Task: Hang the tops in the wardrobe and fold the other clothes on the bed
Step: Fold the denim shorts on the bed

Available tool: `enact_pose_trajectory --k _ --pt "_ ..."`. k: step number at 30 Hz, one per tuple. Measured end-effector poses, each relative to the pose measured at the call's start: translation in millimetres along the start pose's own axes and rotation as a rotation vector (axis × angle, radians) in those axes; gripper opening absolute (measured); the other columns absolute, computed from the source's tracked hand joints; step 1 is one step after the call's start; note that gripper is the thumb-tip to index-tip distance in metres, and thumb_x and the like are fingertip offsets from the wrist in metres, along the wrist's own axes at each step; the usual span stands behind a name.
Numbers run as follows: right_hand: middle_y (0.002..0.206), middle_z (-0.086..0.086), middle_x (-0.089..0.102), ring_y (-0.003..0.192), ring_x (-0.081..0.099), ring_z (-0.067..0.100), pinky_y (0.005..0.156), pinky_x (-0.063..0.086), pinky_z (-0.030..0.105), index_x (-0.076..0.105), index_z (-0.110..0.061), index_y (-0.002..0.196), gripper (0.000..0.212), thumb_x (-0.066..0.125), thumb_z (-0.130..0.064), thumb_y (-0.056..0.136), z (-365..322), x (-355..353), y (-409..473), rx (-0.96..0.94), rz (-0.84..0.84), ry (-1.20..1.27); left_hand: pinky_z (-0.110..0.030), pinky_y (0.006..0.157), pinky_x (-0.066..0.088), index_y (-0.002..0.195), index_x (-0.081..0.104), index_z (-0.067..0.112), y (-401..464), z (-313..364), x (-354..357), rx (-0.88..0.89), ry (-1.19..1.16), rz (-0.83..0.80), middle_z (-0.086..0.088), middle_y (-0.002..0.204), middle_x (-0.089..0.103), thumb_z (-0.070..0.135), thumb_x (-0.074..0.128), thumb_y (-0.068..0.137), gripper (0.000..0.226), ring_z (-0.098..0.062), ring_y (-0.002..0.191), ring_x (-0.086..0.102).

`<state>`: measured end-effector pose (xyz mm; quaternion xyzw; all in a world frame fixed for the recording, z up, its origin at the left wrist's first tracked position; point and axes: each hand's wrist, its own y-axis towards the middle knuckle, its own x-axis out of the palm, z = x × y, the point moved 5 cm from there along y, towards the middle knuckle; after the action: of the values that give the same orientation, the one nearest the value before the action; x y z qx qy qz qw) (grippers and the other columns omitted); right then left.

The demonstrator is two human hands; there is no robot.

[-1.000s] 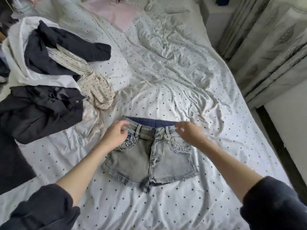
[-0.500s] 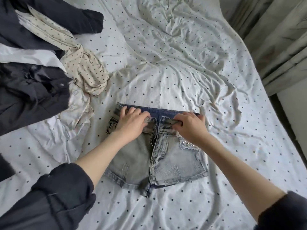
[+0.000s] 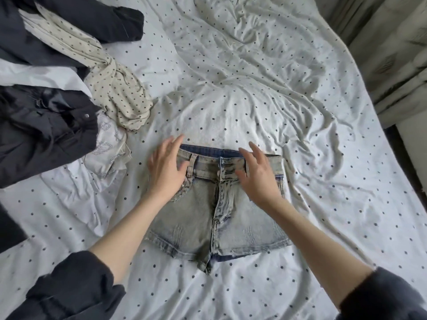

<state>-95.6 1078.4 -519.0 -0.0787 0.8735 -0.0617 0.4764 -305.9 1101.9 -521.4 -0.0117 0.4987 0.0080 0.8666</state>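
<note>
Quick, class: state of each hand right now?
Left hand: open, fingers spread on the shorts, holding nothing.
Right hand: open, fingers spread over the waistband, holding nothing.

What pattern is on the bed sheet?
Small dark polka dots on white, seen on the bed sheet in the head view.

Home bedroom, bed (image 3: pixel 254 88) in rumpled dotted sheet, curtains (image 3: pixel 397 54) alongside, strewn clothes (image 3: pixel 46 125)

Bare sheet (image 3: pixel 265 88) lies free above, right of and below the shorts (image 3: pixel 208 218) at centre, while a clothes pile (image 3: pixel 57 100) blocks the upper left and curtains (image 3: pixel 397 54) the upper right.
</note>
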Motion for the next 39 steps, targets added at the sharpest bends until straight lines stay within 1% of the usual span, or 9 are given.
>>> enact_pose_trajectory --k 5,8,13,18,21,26,32,36,39 --pt "0.156 0.012 0.015 0.145 0.007 0.029 0.118 0.008 0.046 0.029 -0.009 0.147 0.056 0.048 -0.022 0.096 -22.8 54.7 -57.6 -0.195 -0.048 -0.156 -0.046 0.111 0.026 0.146 0.028 0.011 -36.2 -56.9 -2.4 -0.318 -0.119 -0.125 -0.014 0.147 0.033 0.032 0.06 0.09 0.068 -0.028 0.137 0.029" --pt "0.156 0.006 -0.012 0.14 -0.022 0.024 0.114 -0.017 0.038 0.006 -0.015 0.151 0.061 0.032 -0.036 0.1 -19.8 81.9 -56.0 -0.161 -0.158 -0.266 -0.037 0.101 0.039 0.137 0.042 0.004 -41.1 -73.6 -8.3 -0.387 -0.16 -0.177 -0.015 0.137 0.049 0.032 0.058 0.091 0.056 -0.026 0.123 0.047" --pt "0.149 -0.002 -0.028 0.135 -0.032 0.017 0.111 -0.02 0.034 -0.011 -0.02 0.149 0.061 0.016 -0.045 0.1 -10.4 96.1 -47.2 -0.139 -0.22 -0.377 -0.027 0.088 0.041 0.125 0.054 0.002 -37.1 -74.1 -30.8 -0.445 -0.234 -0.354 -0.011 0.119 0.061 0.028 0.061 0.089 0.045 -0.02 0.107 0.056" --pt "0.156 -0.005 -0.008 0.144 -0.01 0.013 0.115 -0.009 0.027 0.008 -0.022 0.151 0.054 0.028 -0.034 0.102 -8.2 80.7 -43.1 -0.174 -0.286 -0.063 -0.021 0.054 0.05 0.086 0.053 0.03 -38.9 -26.3 -55.8 -0.467 -0.473 -0.425 0.02 0.064 0.06 0.016 0.063 0.089 0.017 0.006 0.06 0.059" --pt "0.151 -0.01 0.026 0.135 0.025 0.001 0.11 0.02 0.019 0.035 -0.02 0.144 0.044 0.038 -0.026 0.101 3.4 43.3 -51.3 0.065 -0.197 0.486 -0.021 0.052 0.054 0.088 0.048 0.029 -44.8 20.3 -58.0 -0.511 -0.648 -0.549 0.006 0.082 0.067 0.009 0.061 0.089 0.024 -0.009 0.064 0.068" --pt "0.123 0.008 0.062 0.111 0.06 0.016 0.095 0.046 0.03 0.058 -0.013 0.12 0.035 0.036 -0.031 0.1 52.4 -9.7 -80.1 0.442 -0.042 1.023 -0.03 0.055 0.058 0.108 0.042 0.012 -48.7 100.6 -11.5 -0.528 -0.72 -0.66 -0.017 0.105 0.062 0.006 0.06 0.09 0.027 -0.028 0.073 0.07" --pt "0.103 0.005 0.07 0.096 0.066 0.022 0.09 0.05 0.035 0.065 -0.016 0.104 0.032 0.038 -0.034 0.1 101.3 -27.9 -109.5 0.581 -0.061 1.083 -0.026 0.053 0.057 0.112 0.04 0.012 -47.2 156.3 95.8 -0.358 -0.546 -0.631 -0.013 0.111 0.053 0.013 0.058 0.09 0.028 -0.017 0.068 0.064" --pt "0.096 0.002 0.07 0.086 0.065 0.017 0.084 0.052 0.033 0.066 -0.019 0.1 0.021 0.048 -0.029 0.097 116.1 -15.6 -118.0 0.583 -0.136 0.983 -0.041 0.077 0.056 0.124 0.037 0.011 -47.1 162.2 134.8 -0.201 -0.365 -0.634 -0.001 0.091 0.053 0.013 0.049 0.093 0.033 -0.019 0.078 0.061" --pt "0.081 0.002 0.067 0.072 0.057 0.015 0.07 0.047 0.034 0.067 -0.012 0.089 0.013 0.058 -0.02 0.092 122.3 -5.3 -117.6 0.522 -0.118 0.799 -0.027 0.084 0.05 0.133 0.043 0.014 -61.5 162.2 136.5 -0.028 -0.345 -0.734 0.008 0.099 0.059 0.002 0.038 0.094 0.041 -0.016 0.096 0.061"
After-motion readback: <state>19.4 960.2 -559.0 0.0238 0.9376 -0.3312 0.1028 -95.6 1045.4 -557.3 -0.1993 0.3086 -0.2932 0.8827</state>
